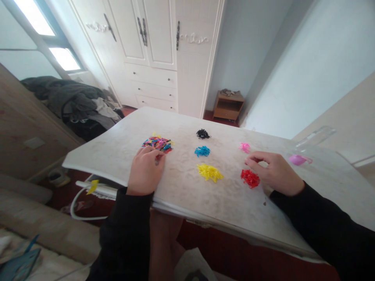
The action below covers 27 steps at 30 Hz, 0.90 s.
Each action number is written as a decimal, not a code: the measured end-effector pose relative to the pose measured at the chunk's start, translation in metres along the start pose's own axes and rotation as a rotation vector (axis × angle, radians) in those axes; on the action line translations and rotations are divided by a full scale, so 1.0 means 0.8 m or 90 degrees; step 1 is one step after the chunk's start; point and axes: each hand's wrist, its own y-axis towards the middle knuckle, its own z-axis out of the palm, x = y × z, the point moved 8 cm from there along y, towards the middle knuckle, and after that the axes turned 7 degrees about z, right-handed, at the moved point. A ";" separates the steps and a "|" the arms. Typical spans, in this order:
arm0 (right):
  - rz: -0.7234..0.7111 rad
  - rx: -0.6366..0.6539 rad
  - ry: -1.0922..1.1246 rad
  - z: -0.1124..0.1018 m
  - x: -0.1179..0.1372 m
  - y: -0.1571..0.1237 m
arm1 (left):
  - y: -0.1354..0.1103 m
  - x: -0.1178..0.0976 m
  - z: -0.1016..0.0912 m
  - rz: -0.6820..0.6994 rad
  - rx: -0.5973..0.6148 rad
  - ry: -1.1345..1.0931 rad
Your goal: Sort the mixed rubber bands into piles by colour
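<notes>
My left hand rests at the near edge of a mixed pile of small coloured bands, its thumb and forefinger drawn together; the fingertips partly hide what is there. Above the table between the pink pile and the red pile, my right hand has thumb and forefinger pinched. Anything in that pinch is too small to make out. In the middle lie a black pile, a blue pile and a yellow pile, each of one colour and apart from the others.
The white table carries a purple-pink item and a clear plastic container on the right. Beyond stand a white wardrobe and a small wooden cabinet. Dark clothes are heaped at left.
</notes>
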 end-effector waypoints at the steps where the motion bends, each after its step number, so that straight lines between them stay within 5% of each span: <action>1: -0.008 -0.011 0.006 -0.002 0.002 0.000 | 0.000 0.001 0.001 0.003 0.001 0.001; 18: -0.033 -0.010 0.053 -0.005 0.014 -0.003 | -0.006 0.014 -0.010 -0.085 -0.075 -0.150; 27: -0.035 0.007 0.060 0.001 0.012 -0.004 | -0.004 0.001 -0.009 0.004 -0.080 -0.135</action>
